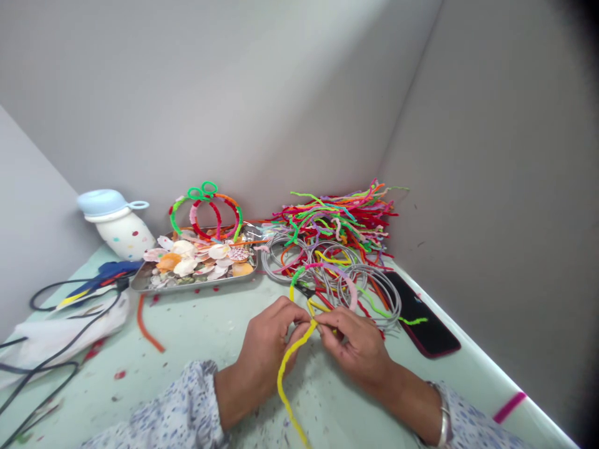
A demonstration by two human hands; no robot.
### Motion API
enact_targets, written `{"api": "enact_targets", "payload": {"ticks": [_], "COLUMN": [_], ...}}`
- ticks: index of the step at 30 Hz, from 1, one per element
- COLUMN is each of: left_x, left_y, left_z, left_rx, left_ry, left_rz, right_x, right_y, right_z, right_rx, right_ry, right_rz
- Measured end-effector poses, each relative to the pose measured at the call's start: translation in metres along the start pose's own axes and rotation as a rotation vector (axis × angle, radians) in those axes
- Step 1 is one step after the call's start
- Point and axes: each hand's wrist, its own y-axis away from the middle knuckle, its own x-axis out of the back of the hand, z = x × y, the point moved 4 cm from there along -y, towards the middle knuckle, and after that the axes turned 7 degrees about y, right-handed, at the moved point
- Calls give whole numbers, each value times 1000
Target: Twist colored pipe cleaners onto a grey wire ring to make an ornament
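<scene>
In the head view, my left hand (267,333) and my right hand (358,342) meet, fingertips nearly touching. Both pinch a yellow pipe cleaner (282,379), whose long loose end hangs toward the near table edge. Beyond my fingers stands a hoop (350,288) wrapped in green, pink, purple and pale pink fuzzy stems; its near part is hidden behind my hands. Red-handled pliers (322,299) lie just behind my fingers, partly covered. Coils of grey wire (393,293) spread behind my right hand.
A metal tray (196,287) of shells has decorated hoops (174,219) at its back. Heaped pipe cleaners (346,215) lie against the wall. A phone (428,324) is at right, a bottle (124,234) at left. Black cable (70,343) crosses white plastic (110,321).
</scene>
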Motion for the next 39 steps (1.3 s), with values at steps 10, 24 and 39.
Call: {"api": "enact_targets", "payload": {"ticks": [10, 24, 39], "left_x": [2, -1, -3], "left_y": [0, -3, -3], "left_z": [3, -2, -6], "left_rx": [-26, 226, 347], "left_ry": [14, 159, 170], "left_rz": [-24, -14, -52], "right_x": [0, -1, -3], "right_y": [-2, -1, 0], "right_z": [-3, -1, 0], "right_rx": [11, 9, 50], "right_ry": [6, 12, 47], "right_rz": [-6, -44, -69]}}
